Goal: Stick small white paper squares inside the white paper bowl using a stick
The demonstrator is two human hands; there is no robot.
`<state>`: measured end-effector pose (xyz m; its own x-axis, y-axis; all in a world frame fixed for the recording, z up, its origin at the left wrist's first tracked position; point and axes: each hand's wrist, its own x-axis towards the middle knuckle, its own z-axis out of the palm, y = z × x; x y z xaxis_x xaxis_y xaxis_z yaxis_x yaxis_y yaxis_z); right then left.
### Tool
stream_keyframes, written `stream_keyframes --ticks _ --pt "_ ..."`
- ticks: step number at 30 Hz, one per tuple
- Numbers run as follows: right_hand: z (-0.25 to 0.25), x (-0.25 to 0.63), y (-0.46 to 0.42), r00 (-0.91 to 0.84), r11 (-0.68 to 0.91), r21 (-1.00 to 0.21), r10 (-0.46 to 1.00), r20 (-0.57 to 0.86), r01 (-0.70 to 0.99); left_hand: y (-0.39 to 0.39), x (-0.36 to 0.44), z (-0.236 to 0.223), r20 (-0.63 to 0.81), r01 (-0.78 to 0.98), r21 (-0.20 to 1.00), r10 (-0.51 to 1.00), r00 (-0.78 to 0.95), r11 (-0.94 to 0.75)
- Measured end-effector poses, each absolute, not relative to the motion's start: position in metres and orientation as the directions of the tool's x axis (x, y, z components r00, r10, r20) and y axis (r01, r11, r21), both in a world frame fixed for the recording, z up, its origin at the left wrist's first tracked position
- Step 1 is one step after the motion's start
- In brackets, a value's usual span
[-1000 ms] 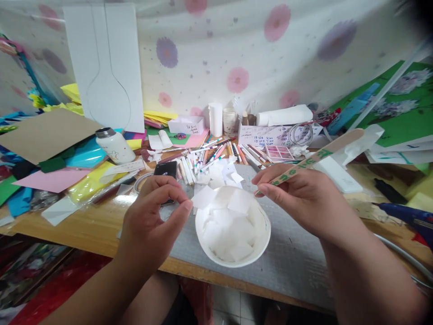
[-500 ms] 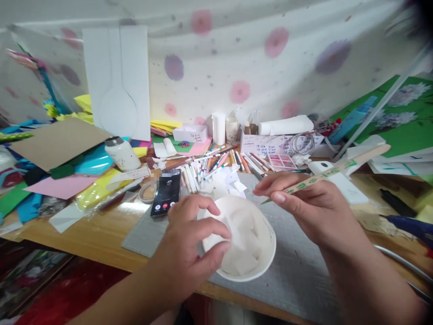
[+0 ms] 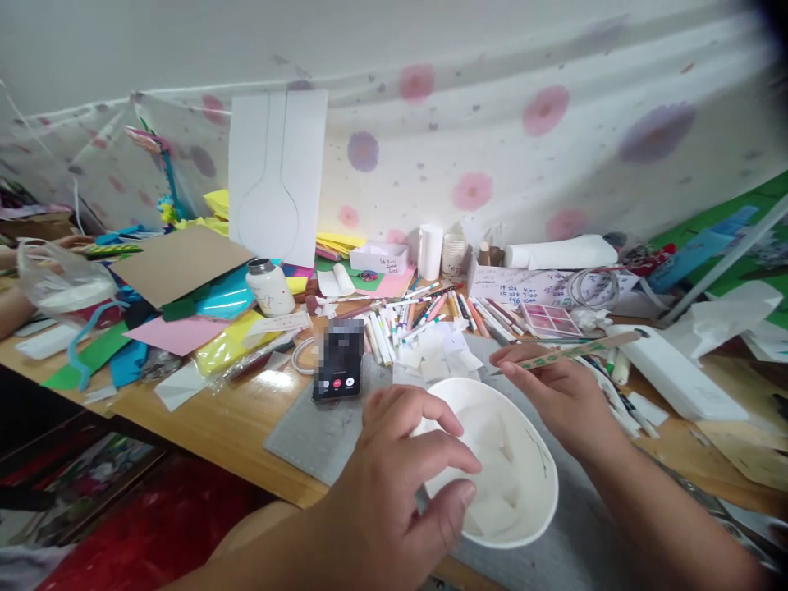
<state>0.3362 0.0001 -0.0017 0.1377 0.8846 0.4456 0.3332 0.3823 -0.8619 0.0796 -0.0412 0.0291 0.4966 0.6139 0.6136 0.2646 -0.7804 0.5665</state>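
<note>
A white bowl with a few dark lines on its side stands on the grey mat. Pale paper-like pieces lie inside it. My left hand is over the bowl's left side, fingers curved and thumb apart, with nothing visible between them. Between the thumb and fingers of my right hand is a flat wooden stick with green markings. It slants up to the right, beyond the bowl's far right rim.
A phone stands left of the bowl. Behind lie paper scraps and many markers. A white bottle stands among coloured sheets. At right is a long white box. Another person's arm shows at far left.
The view has shifted left, so things appear further right and lower. My left hand's thumb and fingers have spread apart. My right hand still holds the stick, now at a flatter angle.
</note>
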Motion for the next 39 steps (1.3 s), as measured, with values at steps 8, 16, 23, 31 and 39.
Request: stream_keyframes --ticks 8,16,23,31,39 --pt "-0.036 0.345 0.039 0.184 0.244 -0.827 0.907 0.38 0.507 -0.035 0.08 0.013 0.741 0.113 0.524 0.518 0.427 -0.844" --pt "-0.052 0.348 0.035 0.122 0.233 -0.796 0.926 0.357 0.559 -0.03 0.082 -0.001 0.765 0.053 0.531 0.506 0.397 -0.845" --pt "-0.054 0.353 0.033 0.099 0.198 -0.792 0.946 0.308 0.578 -0.023 0.085 -0.002 0.797 0.035 0.53 0.511 0.321 -0.847" --pt "-0.057 0.354 0.033 0.059 0.227 -0.76 0.942 0.329 0.609 -0.025 0.086 -0.001 0.778 0.044 0.565 0.549 0.306 -0.824" --pt "-0.06 0.352 0.035 0.019 0.305 -0.725 0.916 0.401 0.618 -0.028 0.082 0.002 0.74 0.06 0.597 0.578 0.344 -0.8"
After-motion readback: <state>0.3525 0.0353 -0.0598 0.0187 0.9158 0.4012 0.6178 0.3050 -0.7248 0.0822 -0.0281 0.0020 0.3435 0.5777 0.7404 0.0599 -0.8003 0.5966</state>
